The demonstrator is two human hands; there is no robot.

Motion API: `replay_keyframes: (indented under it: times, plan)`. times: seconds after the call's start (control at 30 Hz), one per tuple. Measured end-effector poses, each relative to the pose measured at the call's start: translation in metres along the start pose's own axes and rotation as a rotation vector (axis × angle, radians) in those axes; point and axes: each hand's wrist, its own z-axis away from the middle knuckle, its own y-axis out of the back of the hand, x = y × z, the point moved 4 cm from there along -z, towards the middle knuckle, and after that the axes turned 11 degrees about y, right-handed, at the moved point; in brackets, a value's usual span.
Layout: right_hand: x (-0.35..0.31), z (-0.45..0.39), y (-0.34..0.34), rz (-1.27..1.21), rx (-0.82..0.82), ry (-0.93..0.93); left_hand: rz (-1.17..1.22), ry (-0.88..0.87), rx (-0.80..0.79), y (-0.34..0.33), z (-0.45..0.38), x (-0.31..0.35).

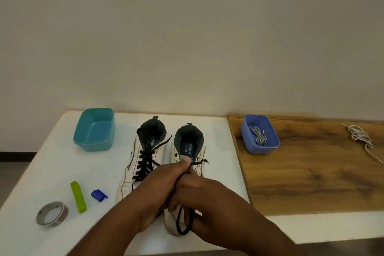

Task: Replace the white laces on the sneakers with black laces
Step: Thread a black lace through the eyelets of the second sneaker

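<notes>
White table against a plain wall; wooden board at right. Right sneaker, its front hidden behind both hands: left hand and right hand pinch its black lace. Left sneaker is already laced black.

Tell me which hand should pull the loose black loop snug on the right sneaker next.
Right hand, probably: the black lace loops beside its fingers over the right sneaker toe, while the left hand pinches the lace higher up.
</notes>
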Motion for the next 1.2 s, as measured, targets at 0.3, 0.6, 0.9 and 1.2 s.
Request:
replay_keyframes:
  times: [0.3, 0.6, 0.9, 1.2]
  plan:
    - [0.035, 0.022, 0.016, 0.02, 0.361, -0.482, -0.122, -0.306, 0.362, 0.006, 0.0, 0.007]
    - [0.044, 0.017, 0.007, -0.652, 0.621, -0.861, -0.64, -0.392, 0.191, -0.027, 0.004, -0.012]
    - [0.054, 0.018, 0.013, -0.644, 0.915, -0.775, -0.724, -0.253, 0.035, -0.032, -0.001, -0.025]
    - [0.062, 0.017, 0.007, 0.078, 0.627, -0.567, -0.618, -0.459, 0.731, 0.012, 0.008, 0.004]
